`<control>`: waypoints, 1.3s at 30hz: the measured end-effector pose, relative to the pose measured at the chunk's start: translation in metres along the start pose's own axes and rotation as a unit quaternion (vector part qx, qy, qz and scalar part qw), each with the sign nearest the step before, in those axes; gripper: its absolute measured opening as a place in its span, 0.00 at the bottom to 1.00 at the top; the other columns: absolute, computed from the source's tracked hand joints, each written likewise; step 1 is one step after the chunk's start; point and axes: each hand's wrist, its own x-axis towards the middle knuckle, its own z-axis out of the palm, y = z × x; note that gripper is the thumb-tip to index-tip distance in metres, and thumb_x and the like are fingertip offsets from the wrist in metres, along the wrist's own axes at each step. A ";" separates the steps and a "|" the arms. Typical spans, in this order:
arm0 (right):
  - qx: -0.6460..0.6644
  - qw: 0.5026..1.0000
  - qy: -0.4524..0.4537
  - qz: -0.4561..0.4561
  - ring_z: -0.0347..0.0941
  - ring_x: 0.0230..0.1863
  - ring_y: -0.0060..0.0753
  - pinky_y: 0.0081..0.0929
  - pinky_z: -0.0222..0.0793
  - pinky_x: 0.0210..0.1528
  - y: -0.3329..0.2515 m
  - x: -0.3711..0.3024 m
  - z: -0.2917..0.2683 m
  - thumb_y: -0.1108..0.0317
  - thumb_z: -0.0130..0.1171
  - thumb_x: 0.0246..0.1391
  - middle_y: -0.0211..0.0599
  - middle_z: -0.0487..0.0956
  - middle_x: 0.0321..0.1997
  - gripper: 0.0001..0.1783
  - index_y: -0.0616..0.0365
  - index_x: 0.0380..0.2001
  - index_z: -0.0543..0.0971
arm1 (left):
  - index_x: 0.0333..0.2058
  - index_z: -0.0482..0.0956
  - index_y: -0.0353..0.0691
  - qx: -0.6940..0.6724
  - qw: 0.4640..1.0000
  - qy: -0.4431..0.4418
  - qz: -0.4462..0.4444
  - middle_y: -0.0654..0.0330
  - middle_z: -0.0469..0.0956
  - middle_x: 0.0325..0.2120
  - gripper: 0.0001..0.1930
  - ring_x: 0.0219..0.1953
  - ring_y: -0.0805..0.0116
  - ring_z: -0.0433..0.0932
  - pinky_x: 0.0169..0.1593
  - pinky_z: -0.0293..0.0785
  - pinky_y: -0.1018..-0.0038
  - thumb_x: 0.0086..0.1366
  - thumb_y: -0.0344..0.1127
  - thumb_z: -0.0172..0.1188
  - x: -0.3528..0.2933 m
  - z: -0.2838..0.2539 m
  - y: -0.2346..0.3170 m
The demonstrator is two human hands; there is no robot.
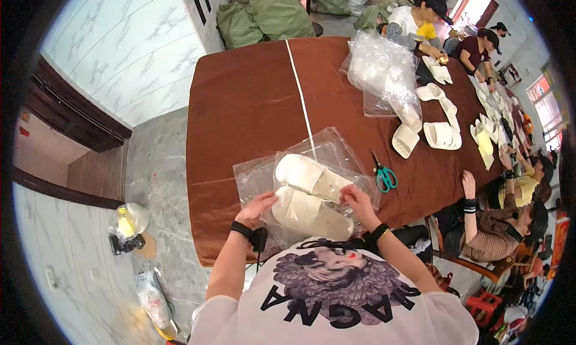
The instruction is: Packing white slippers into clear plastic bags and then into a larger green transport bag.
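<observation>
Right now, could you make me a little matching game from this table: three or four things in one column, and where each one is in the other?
Things:
1. slippers
2. scissors
3. white strip
4. left hand

Places:
A. running along the table's middle
B. inside a clear bag
C. on the bag's left edge
D. right of the bag, on the cloth

Pairs: 1-B, 2-D, 3-A, 4-C

- This is looking like a small packing workshop: a long table point(240, 105) under a brown cloth is running from the centre toward the upper right.
- Several people point(420, 21) are sitting along it, working.
- White slippers point(441, 135) and clear plastic bags point(384, 69) are lying across it, with scissors point(384, 176) nearby.
- Stuffed green sacks point(264, 15) are piling up at the top.
</observation>
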 end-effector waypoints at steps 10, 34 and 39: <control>-0.286 0.957 0.045 -0.021 0.76 0.29 0.43 0.33 0.71 0.33 0.012 -0.013 -0.008 0.65 0.56 0.55 0.43 0.79 0.26 0.15 0.59 0.44 0.71 | 0.51 0.72 0.34 -0.083 0.995 0.035 0.047 0.62 0.78 0.43 0.18 0.43 0.75 0.76 0.45 0.72 0.79 0.69 0.40 0.52 0.006 0.011 -0.010; 0.228 0.958 -0.060 0.162 0.73 0.40 0.28 0.23 0.68 0.46 -0.004 0.023 0.011 0.65 0.49 0.58 0.32 0.77 0.42 0.16 0.61 0.46 0.75 | 0.57 0.67 0.36 -0.146 0.982 0.049 0.105 0.59 0.74 0.48 0.18 0.50 0.70 0.73 0.49 0.73 0.71 0.69 0.33 0.48 0.016 0.001 -0.049; 0.366 0.876 -0.096 0.300 0.73 0.40 0.29 0.25 0.68 0.46 -0.005 0.026 -0.002 0.61 0.50 0.59 0.31 0.76 0.41 0.17 0.61 0.46 0.73 | 0.57 0.65 0.34 -0.141 0.985 0.062 0.080 0.58 0.74 0.48 0.19 0.49 0.70 0.75 0.49 0.74 0.73 0.70 0.34 0.47 0.017 -0.001 -0.056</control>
